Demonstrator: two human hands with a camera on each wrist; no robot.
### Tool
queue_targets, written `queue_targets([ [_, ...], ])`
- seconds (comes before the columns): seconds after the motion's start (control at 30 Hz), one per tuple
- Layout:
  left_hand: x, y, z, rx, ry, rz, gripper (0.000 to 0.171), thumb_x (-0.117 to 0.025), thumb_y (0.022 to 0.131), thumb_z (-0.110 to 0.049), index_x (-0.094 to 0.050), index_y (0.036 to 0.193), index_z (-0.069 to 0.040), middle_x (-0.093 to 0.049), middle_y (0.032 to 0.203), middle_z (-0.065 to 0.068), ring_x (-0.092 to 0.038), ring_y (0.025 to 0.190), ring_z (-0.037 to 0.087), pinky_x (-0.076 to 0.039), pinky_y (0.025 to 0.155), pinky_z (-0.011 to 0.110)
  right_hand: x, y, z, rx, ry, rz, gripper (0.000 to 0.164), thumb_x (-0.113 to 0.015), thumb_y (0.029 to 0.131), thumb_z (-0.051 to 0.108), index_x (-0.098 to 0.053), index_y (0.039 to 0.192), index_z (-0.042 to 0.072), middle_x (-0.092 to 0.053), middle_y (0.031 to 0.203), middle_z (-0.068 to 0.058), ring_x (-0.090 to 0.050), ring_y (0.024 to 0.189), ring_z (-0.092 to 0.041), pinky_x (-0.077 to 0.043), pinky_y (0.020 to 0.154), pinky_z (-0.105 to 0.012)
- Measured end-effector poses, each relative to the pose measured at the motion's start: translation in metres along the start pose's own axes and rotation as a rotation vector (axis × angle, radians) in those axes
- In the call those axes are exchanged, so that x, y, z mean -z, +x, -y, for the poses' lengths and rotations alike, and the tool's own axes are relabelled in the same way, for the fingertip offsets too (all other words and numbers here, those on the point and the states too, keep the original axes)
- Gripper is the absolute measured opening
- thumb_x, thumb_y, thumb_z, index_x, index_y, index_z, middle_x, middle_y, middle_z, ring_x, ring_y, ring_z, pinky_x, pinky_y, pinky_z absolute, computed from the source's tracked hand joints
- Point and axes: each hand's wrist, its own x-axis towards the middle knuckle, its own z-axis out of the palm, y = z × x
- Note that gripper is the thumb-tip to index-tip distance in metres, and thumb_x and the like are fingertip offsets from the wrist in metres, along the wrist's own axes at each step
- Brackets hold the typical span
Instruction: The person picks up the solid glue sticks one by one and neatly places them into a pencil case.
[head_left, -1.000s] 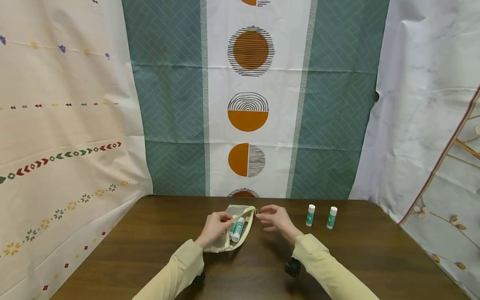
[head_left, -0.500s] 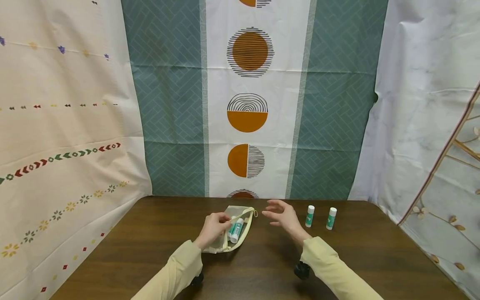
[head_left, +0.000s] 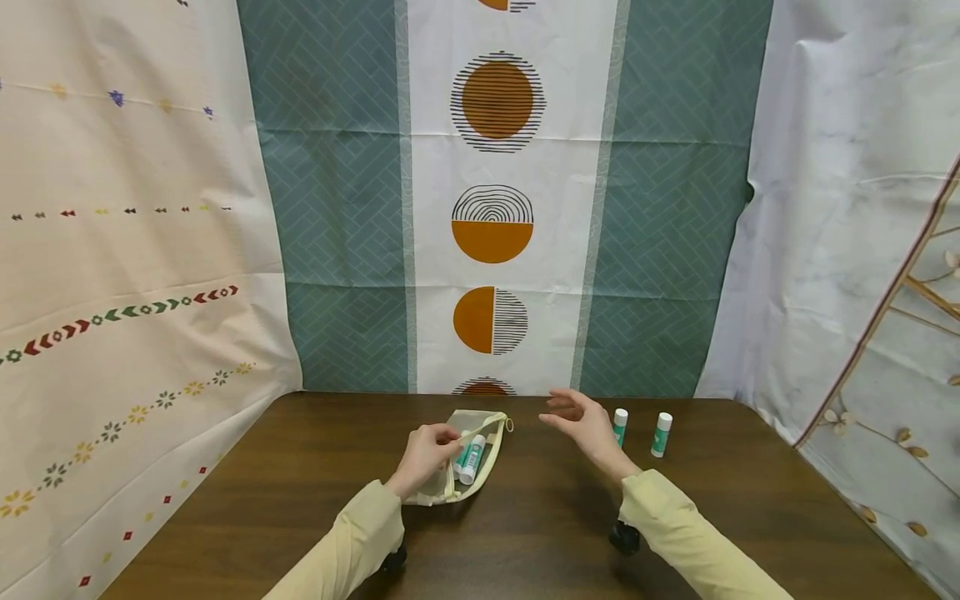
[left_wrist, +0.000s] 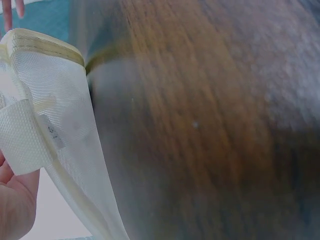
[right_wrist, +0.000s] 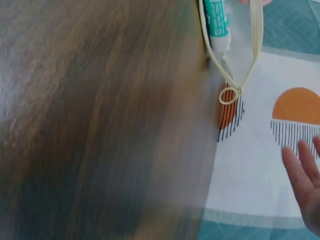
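Note:
A pale yellow-edged mesh zip pouch (head_left: 491,472) lies on the table with its mouth unzipped. My left hand (head_left: 427,454) pinches the upper edge of its opening. Inside rest green-and-white glue sticks (head_left: 472,461), one partly behind the other. At the pouch's far corner is the ring zip pull (right_wrist: 229,96). My right hand (head_left: 588,432) hovers to the right of the pouch, fingers apart and holding nothing. Just beyond it stands one upright glue stick (head_left: 620,423), its lower part hidden by the hand; a second upright glue stick (head_left: 662,435) is further right.
The dark wooden table (head_left: 525,533) spreads around both hands. Patterned cloth hangs behind its back edge, with a cream cloth (head_left: 150,350) at the left and a marbled white cloth (head_left: 840,250) at the right.
My right hand has moved from beside the pouch's zip ring rightward to near the standing glue sticks. The left hand keeps its pinch on the pouch.

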Motion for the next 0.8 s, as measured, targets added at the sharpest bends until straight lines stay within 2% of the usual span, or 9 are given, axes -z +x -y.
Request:
queue_targets([
  [0.1, 0.000, 0.000, 0.000, 0.002, 0.003, 0.000, 0.008, -0.062, 0.081, -0.004, -0.067, 0.087, -0.001, -0.062, 0.075, 0.002, -0.046, 0.047, 0.011, -0.044, 0.045, 0.028, 0.007, 0.000, -0.005, 0.051, -0.019, -0.048, 0.048, -0.071, 0.078, 0.024, -0.055, 0.121, 0.011, -0.059, 0.106, -0.011, -0.058, 0.090, -0.023, -0.047, 0.072, -0.035],
  [0.23, -0.001, 0.001, 0.000, 0.004, 0.003, -0.002, 0.008, -0.062, 0.081, -0.004, -0.067, 0.087, -0.001, -0.062, 0.075, 0.002, -0.047, 0.047, 0.010, -0.044, 0.044, 0.027, 0.016, 0.000, -0.006, 0.077, -0.031, -0.103, 0.048, -0.071, 0.078, 0.027, -0.055, 0.120, 0.013, -0.060, 0.106, -0.007, -0.057, 0.090, -0.021, -0.046, 0.072, -0.036],
  [0.4, -0.002, 0.001, 0.000, 0.002, 0.000, 0.000, 0.009, -0.062, 0.080, -0.004, -0.067, 0.087, -0.001, -0.063, 0.075, 0.003, -0.048, 0.049, 0.011, -0.045, 0.045, 0.027, 0.024, 0.000, -0.008, 0.113, -0.046, -0.170, 0.045, -0.070, 0.078, 0.026, -0.057, 0.118, 0.009, -0.060, 0.108, -0.009, -0.058, 0.091, -0.025, -0.046, 0.073, -0.040],
  [0.6, -0.002, 0.000, 0.000, 0.005, 0.012, -0.008, 0.009, -0.063, 0.080, -0.004, -0.067, 0.087, 0.000, -0.063, 0.077, 0.003, -0.052, 0.055, 0.011, -0.046, 0.046, 0.027, 0.031, 0.000, -0.012, 0.132, -0.072, -0.272, 0.041, -0.070, 0.079, 0.023, -0.057, 0.116, 0.011, -0.058, 0.111, -0.009, -0.055, 0.097, -0.028, -0.045, 0.078, -0.038],
  [0.8, -0.001, 0.000, -0.001, 0.010, 0.003, -0.008, 0.009, -0.063, 0.080, -0.005, -0.067, 0.087, 0.000, -0.063, 0.077, 0.003, -0.052, 0.055, 0.012, -0.046, 0.046, 0.028, 0.039, 0.000, -0.017, 0.134, -0.089, -0.325, 0.044, -0.071, 0.079, 0.020, -0.055, 0.118, 0.007, -0.054, 0.115, -0.015, -0.049, 0.101, -0.031, -0.041, 0.082, -0.044],
])
